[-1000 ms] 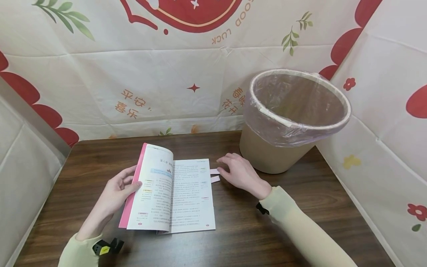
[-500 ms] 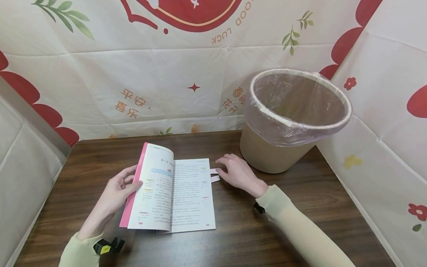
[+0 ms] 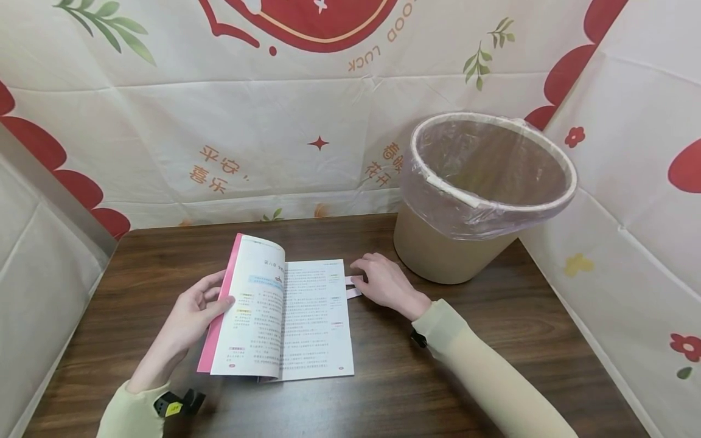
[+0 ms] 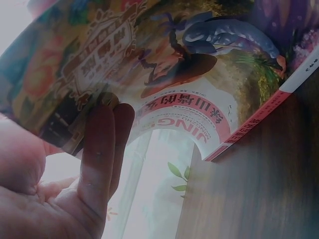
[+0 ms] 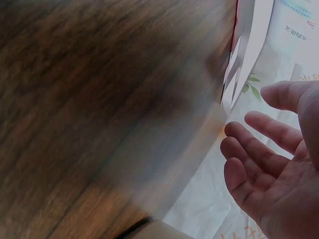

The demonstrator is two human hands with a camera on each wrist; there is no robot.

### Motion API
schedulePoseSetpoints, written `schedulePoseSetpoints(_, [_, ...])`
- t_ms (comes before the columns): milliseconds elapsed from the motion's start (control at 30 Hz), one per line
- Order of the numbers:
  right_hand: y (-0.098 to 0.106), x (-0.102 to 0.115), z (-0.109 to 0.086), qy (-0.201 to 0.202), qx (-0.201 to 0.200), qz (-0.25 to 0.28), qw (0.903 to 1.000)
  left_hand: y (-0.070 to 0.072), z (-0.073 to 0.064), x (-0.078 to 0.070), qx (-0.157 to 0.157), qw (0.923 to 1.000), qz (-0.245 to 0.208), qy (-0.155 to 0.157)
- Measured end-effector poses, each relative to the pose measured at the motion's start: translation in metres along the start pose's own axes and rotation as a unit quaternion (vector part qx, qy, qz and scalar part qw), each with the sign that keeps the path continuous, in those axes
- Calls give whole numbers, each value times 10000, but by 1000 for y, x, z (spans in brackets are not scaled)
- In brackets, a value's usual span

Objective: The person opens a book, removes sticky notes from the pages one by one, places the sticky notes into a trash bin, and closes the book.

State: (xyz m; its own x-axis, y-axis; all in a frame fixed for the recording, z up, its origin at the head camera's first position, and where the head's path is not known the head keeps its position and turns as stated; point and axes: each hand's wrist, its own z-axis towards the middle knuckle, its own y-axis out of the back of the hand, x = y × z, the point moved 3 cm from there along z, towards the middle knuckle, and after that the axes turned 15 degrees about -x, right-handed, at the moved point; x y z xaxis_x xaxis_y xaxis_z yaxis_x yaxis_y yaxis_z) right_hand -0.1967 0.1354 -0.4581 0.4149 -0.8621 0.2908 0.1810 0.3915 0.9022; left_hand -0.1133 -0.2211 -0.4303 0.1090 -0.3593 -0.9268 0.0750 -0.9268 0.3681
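An open book (image 3: 314, 322) with a pink-edged cover lies on the table, its left pages raised and curved. My left hand (image 3: 194, 307) grips that raised side, thumb on the page edge and fingers behind. In the left wrist view the illustrated cover (image 4: 164, 64) bends over the fingers. Pale paper strips (image 3: 354, 293) stick out of the book's right edge. Beside them is my right hand (image 3: 386, 283), palm down. The right wrist view shows its fingers (image 5: 264, 149) loosely bent and holding nothing, a little apart from the strips (image 5: 230, 84).
A tan trash bin (image 3: 438, 249) with a clear plastic liner (image 3: 454, 219) stands at the back right, behind my right hand. The brown wooden table (image 3: 328, 413) ends at printed cloth walls (image 3: 306, 115) at the back and sides.
My right hand has shifted slightly left, closer to the strips and the book's right edge. The left hand and the book have hardly moved.
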Motion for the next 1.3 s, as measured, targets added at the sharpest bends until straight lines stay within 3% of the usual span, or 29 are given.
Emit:
schedulePoseSetpoints(467, [-15, -2, 2, -117, 339, 80, 9993, 0, 0, 0, -2, 10000, -19, 12])
schedulePoseSetpoints(1300, [-21, -1, 5, -132, 425, -25, 9990, 1, 1, 1, -23, 10000, -23, 45])
